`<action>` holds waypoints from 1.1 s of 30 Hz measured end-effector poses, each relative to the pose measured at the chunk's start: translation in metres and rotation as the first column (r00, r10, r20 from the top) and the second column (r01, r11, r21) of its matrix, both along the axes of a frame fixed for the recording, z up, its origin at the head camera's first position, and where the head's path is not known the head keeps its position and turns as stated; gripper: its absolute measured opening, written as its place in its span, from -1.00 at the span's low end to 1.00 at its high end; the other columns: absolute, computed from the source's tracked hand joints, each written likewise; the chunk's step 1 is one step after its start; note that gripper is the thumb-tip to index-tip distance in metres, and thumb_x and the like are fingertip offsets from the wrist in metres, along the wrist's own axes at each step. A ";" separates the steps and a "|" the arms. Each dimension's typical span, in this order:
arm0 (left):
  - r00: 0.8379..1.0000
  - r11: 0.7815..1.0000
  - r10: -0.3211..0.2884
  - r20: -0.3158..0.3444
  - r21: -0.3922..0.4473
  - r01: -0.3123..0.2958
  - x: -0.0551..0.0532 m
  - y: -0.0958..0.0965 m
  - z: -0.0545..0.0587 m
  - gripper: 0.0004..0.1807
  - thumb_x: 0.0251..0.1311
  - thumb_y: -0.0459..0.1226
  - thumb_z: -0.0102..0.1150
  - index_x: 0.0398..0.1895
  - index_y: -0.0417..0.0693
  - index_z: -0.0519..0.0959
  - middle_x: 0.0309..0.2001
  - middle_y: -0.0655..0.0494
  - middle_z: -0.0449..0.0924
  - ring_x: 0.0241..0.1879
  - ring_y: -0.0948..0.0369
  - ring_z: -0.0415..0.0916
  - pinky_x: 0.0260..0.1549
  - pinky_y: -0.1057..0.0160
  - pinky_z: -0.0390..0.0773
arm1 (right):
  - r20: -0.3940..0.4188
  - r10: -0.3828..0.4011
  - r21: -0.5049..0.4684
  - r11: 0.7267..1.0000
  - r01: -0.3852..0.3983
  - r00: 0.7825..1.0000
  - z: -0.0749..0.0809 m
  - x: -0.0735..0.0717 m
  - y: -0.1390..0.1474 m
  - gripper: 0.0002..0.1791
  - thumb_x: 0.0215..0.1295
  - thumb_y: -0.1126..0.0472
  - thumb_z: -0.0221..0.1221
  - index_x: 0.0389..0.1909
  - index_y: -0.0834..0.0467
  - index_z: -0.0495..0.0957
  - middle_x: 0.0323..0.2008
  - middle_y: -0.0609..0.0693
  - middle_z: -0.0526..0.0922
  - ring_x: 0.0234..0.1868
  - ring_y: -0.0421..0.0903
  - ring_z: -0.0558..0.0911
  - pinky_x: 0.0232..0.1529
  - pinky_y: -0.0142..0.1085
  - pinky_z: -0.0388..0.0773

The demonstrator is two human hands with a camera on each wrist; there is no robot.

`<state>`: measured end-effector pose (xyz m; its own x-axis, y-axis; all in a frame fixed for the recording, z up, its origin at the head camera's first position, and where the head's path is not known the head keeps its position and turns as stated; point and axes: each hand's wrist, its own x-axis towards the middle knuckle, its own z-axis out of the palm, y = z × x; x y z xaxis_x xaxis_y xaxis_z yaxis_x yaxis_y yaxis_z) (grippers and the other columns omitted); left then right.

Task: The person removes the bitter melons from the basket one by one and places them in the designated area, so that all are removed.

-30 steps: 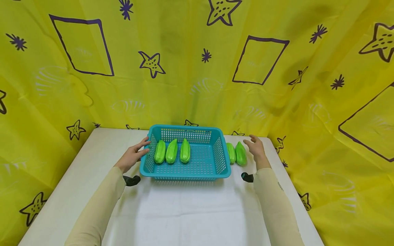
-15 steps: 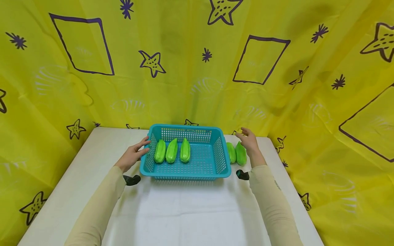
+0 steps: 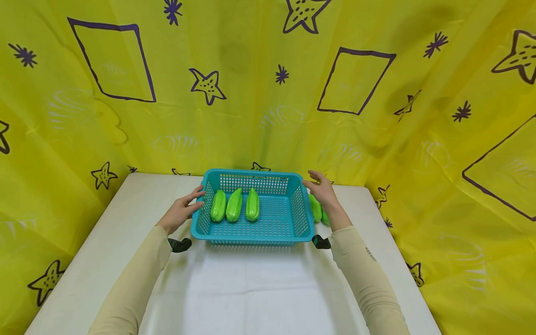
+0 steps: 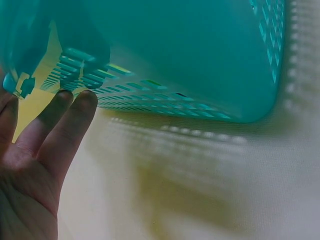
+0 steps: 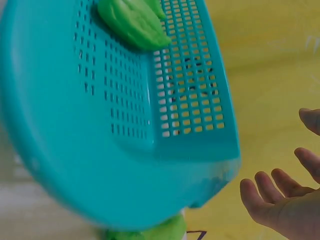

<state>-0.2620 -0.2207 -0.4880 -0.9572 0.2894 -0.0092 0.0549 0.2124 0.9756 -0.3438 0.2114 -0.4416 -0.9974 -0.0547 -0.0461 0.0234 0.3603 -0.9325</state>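
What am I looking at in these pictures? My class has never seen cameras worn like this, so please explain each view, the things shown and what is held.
There is no machine here: these are a person's two bare hands. The widest picture comes from a camera on the head, looking forward and down. The other two come from a camera on each wrist, showing that hand close up.

On the white-covered table stands a teal perforated basket holding three green ribbed vegetables. Two more vegetables lie outside its right end, partly hidden by the right arm. Behind hangs a yellow patterned curtain.

The left hand appears to touch the basket's left end. The right hand, fingers spread near the far right corner, holds nothing.
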 end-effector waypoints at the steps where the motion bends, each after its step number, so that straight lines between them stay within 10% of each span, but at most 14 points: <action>1: 1.000 1.000 -0.002 -0.002 0.004 0.002 0.000 0.000 0.000 -0.40 0.48 -0.27 -0.03 0.49 -0.29 0.13 0.57 0.09 -0.20 0.49 -0.16 -0.13 0.23 -0.27 0.30 | -0.005 0.009 -0.001 1.000 -0.009 1.000 0.001 0.001 -0.003 -0.32 0.42 0.11 0.15 0.49 0.14 0.16 0.46 0.17 0.14 0.42 0.17 0.23 0.33 0.03 0.32; 12: 1.000 1.000 0.003 -0.002 -0.002 -0.003 -0.001 0.000 -0.001 -0.40 0.48 -0.25 -0.02 0.49 -0.27 0.14 0.57 0.12 -0.19 0.48 -0.17 -0.13 0.22 -0.27 0.30 | -0.021 0.080 -0.094 0.992 -0.082 0.997 0.021 0.005 -0.026 -0.34 0.41 0.11 0.17 0.47 0.10 0.21 0.45 0.11 0.18 0.41 0.10 0.25 0.34 0.01 0.31; 24: 1.000 1.000 0.007 0.004 -0.024 -0.007 -0.002 -0.001 -0.002 -0.41 0.48 -0.26 -0.03 0.49 -0.25 0.14 0.57 0.13 -0.20 0.49 -0.14 -0.15 0.22 -0.25 0.31 | 0.018 0.152 -0.103 0.983 -0.150 0.988 0.010 -0.012 -0.051 -0.31 0.39 0.13 0.20 0.47 0.13 0.20 0.45 0.13 0.19 0.38 0.12 0.29 0.30 0.05 0.34; 33: 1.000 1.000 0.006 0.002 -0.013 -0.006 0.000 0.000 0.001 -0.41 0.48 -0.27 -0.03 0.49 -0.26 0.14 0.57 0.12 -0.19 0.49 -0.14 -0.13 0.22 -0.26 0.31 | 0.043 0.274 0.077 0.958 -0.277 0.961 -0.002 -0.026 -0.073 -0.32 0.36 0.05 0.22 0.45 0.10 0.25 0.42 0.15 0.25 0.37 0.13 0.30 0.28 0.06 0.36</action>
<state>-0.2624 -0.2207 -0.4871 -0.9590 0.2830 -0.0151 0.0513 0.2258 0.9728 -0.3703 0.1387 -0.4432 -0.9422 -0.3220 -0.0928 -0.0587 0.4312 -0.9004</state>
